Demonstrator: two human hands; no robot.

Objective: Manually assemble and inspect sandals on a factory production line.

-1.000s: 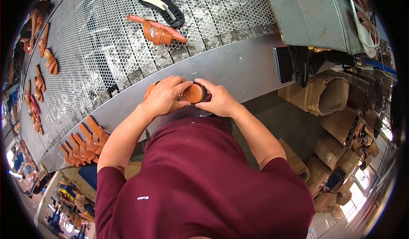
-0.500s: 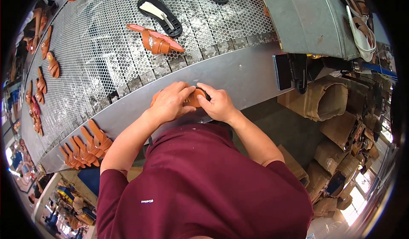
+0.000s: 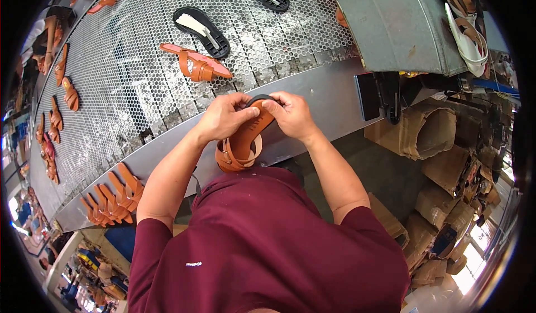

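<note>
A tan sandal [image 3: 244,139] is held above the metal ledge in front of my body, its strapped end toward me. Along its far end shows the edge of a black sole [image 3: 259,97]. My left hand [image 3: 224,118] grips the left side of that end, thumb on the tan insole and fingers curled around the rim. From the other side my right hand [image 3: 292,115] pinches the same end, its thumb also on the insole. The fingers under the sandal are hidden.
Beyond the ledge [image 3: 329,92] a mesh conveyor [image 3: 139,89] carries black soles [image 3: 202,31] and a sandal upper [image 3: 195,64]. Several tan sandals [image 3: 114,196] stand in a row at left. A grey metal housing [image 3: 396,28], a phone [image 3: 367,96] and cardboard boxes [image 3: 410,131] are at right.
The sandal has been turned so its insole and straps show, with the strapped end toward me. Both hands have shifted to its far end. Pieces on the conveyor have moved slightly left and nearer.
</note>
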